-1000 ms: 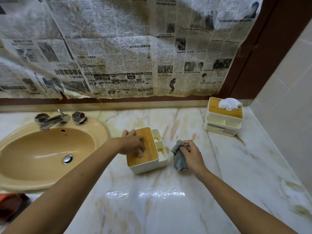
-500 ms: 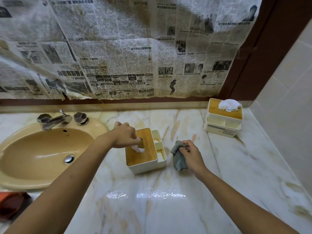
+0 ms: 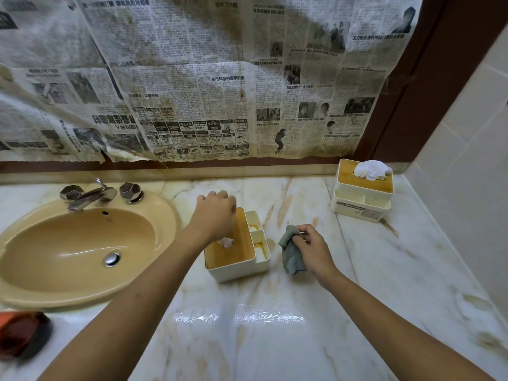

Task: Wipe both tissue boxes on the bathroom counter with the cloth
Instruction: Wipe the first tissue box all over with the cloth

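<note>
Yellowed newspaper sheets [image 3: 192,78] hang across the back wall, their lower edge torn. Below them lies the glossy white marble counter with tan veins [image 3: 247,350]. An oval tan ceramic sink [image 3: 68,251] is set into its left part, with a chrome faucet [image 3: 90,195] at its far rim.

The near tissue box [image 3: 239,272], cream plastic with a flat wooden lid and open side compartments, stands mid-counter just right of the sink. The far tissue box [image 3: 357,207], of the same make, stands well apart in the back right corner, a crumpled white tissue [image 3: 371,170] bunched on its lid.

The left hand [image 3: 214,215] reaches over the near box's lid, fingers curled down and closed on a small tuft of white tissue [image 3: 226,242] rising from the slot. The right hand [image 3: 313,248] is just beside the box's right side, apart from it, fingers and thumb gripping the soft grey cloth [image 3: 291,254], which hangs bunched down to the counter.

A blurred reddish object [image 3: 22,334] sits at the lower left edge.
</note>
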{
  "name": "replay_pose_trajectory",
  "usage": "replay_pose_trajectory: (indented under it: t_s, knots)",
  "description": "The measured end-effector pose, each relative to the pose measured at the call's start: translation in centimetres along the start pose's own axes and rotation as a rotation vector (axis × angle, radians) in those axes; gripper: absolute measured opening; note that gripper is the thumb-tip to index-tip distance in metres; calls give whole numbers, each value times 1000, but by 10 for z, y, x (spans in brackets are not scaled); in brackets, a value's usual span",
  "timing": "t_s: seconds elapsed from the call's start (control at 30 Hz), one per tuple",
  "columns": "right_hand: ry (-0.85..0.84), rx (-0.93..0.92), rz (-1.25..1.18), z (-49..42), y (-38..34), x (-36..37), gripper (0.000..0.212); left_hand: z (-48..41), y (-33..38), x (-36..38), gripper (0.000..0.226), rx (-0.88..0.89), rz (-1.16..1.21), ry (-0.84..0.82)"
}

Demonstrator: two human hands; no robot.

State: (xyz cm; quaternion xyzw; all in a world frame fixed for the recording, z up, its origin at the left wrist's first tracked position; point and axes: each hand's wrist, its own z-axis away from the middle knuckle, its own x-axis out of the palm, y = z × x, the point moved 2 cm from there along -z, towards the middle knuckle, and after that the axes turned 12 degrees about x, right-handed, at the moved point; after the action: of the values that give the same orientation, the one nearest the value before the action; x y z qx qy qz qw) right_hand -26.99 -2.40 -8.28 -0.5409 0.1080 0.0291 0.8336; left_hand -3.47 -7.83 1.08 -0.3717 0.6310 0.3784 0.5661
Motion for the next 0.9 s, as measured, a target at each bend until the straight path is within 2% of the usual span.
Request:
replay_pose_trajectory:
  t_s: [0.03, 0.1, 0.2, 0.33, 0.43, 0.53, 0.67, 0.8, 0.9]
  knots:
    - [2, 0, 3, -1, 0, 0, 15, 0, 4, 1, 22, -41, 107, 51]
    - [4, 2, 5, -1, 1, 0, 15, 1, 9, 10, 22, -158, 244, 4]
    - [1, 12, -3, -1, 1, 0, 15, 5, 8, 32, 24, -299, 199, -123]
    - [2, 21, 6, -1, 2, 1, 14, 6, 10, 42, 41, -412, 166, -175]
    - [-2, 36, 9, -1, 4, 3, 14, 6, 9, 46, 48, -468, 253, -196]
    - [-7, 49, 5, 0, 6, 4, 14, 4, 2, 49, 42, -498, 358, -170]
    - [-13, 64, -25, 1, 9, 3, 13, 5, -7, 52, 48, -508, 434, -273]
    - [-21, 95, -30, 3, 16, 4, 12, 3, -4, 51, 23, -374, 297, -428]
    - [-24, 101, -25, 7, 18, 6, 12, 2, -9, 66, 35, -413, 305, -460]
